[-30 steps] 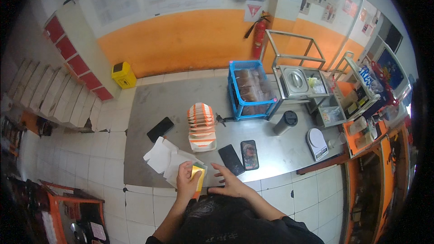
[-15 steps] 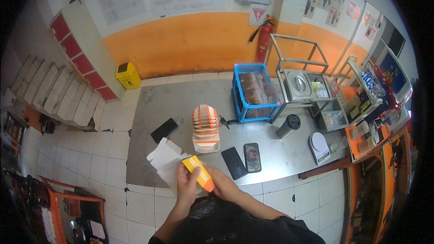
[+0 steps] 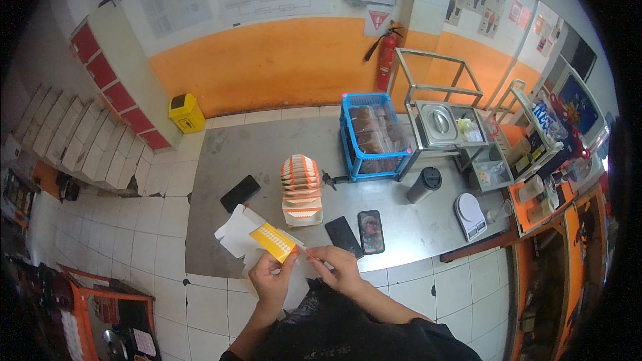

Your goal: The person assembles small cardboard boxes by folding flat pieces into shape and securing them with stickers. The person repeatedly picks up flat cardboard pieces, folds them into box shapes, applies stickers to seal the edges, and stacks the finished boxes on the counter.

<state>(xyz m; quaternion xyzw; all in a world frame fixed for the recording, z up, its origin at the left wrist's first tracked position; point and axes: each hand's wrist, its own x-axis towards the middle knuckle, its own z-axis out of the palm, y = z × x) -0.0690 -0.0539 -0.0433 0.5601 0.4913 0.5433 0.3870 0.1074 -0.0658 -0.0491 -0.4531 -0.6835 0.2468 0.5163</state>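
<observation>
My left hand [image 3: 272,279] is closed on a yellow cardboard box [image 3: 273,241] with rows of white marks. Its fingers grip the near end, and the box tilts over the near table edge. At the box's right-hand edge, my right hand [image 3: 340,269] pinches a thin flap between thumb and finger. Beneath and left of the box lies white cardboard [image 3: 234,230], partly hidden by it. Just beyond stands a row of nested orange-and-white paper food trays [image 3: 301,190].
A metal table [image 3: 221,154] carries a black phone [image 3: 241,192], two more phones [image 3: 344,237] to the right, a blue crate [image 3: 376,175] of packaged food, a tumbler [image 3: 424,186] and a kitchen scale [image 3: 470,217]. A metal rack [image 3: 438,87] stands at the back right.
The yellow box has turned and shifted left, its end now pointing away. My right hand has moved from under it to its right edge and now pinches there.
</observation>
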